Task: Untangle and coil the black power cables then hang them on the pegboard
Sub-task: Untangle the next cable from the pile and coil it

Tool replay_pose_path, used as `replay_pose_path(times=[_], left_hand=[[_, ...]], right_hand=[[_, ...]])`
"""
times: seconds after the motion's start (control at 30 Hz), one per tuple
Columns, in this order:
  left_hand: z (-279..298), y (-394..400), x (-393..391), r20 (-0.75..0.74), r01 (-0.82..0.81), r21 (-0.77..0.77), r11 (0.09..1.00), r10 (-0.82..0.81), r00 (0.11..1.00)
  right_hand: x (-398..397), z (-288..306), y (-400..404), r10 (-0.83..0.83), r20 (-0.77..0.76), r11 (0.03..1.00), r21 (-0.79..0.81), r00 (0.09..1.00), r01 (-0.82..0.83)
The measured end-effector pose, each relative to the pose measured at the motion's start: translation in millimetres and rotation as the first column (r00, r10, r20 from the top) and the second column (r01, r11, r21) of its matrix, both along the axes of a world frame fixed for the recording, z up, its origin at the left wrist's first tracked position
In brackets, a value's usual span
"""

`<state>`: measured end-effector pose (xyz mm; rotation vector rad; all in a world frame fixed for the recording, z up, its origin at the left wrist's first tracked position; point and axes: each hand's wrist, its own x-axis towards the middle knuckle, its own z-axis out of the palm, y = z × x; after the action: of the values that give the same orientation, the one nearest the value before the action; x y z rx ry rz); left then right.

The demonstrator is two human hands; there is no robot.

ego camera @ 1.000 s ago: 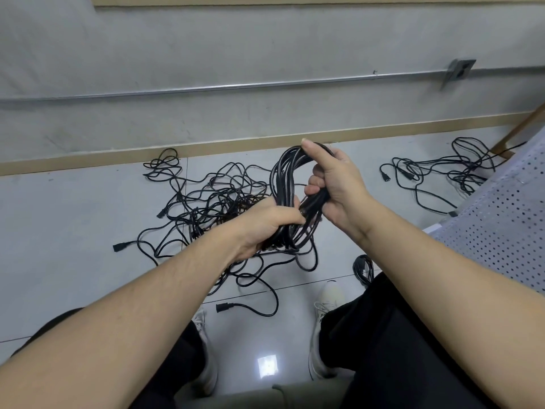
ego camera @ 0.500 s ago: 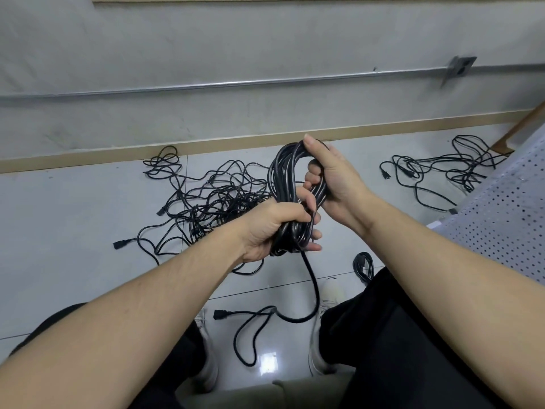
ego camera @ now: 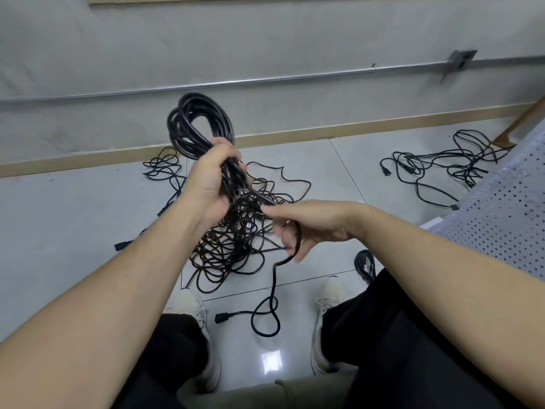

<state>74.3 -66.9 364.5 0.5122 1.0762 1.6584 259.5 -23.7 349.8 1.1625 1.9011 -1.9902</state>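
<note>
My left hand (ego camera: pixel 211 180) grips a coiled black power cable (ego camera: pixel 197 125) by its lower end, with the loops standing up above the fist. From that coil a loose tail (ego camera: pixel 272 286) runs down through my right hand (ego camera: pixel 298 224), whose fingers curl round it, and ends in a plug (ego camera: pixel 220 317) on the floor between my shoes. A tangled heap of black cables (ego camera: pixel 236 240) lies on the grey tiles behind my hands. The white pegboard (ego camera: pixel 507 219) slants in at the right edge.
A second loose bunch of cables (ego camera: pixel 436 166) lies at the back right near the wall. A small coiled cable (ego camera: pixel 365 265) sits on the floor by my right knee. A metal conduit (ego camera: pixel 265 81) runs along the grey wall.
My left hand has lifted the coil up and left. My right hand let go of the coil's top, dropped lower and now holds the loose tail, which has pulled out longer.
</note>
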Motion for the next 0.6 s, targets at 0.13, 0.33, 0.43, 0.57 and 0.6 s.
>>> replay_pose_path(times=[0.13, 0.33, 0.43, 0.57, 0.6], left_hand=[[-2, 2, -24, -0.201, -0.195, -0.153, 0.969, 0.163, 0.966], [-13, 4, -27, -0.49, -0.395, -0.244, 0.886, 0.24, 0.838], [-18, 2, -24, -0.619, -0.233, -0.305, 0.923, -0.005, 0.786], [-20, -2, -5, -0.699, -0.111, -0.334, 0.936, -0.168, 0.695], [-20, -2, -1, -0.719, -0.1, -0.327, 0.94, -0.179, 0.671]], right_hand=[[7, 4, 15, -0.01, -0.03, 0.975, 0.22, 1.0, 0.017], [5, 1, 10, -0.076, -0.279, 0.945, 0.287, 0.957, 0.158], [4, 7, 5, -0.1, -0.305, 0.871, 0.433, 0.947, 0.232], [4, 14, 5, -0.211, -0.433, 0.809, 0.426, 0.876, 0.405], [4, 13, 6, -0.248, -0.453, 0.803, 0.398, 0.856, 0.443]])
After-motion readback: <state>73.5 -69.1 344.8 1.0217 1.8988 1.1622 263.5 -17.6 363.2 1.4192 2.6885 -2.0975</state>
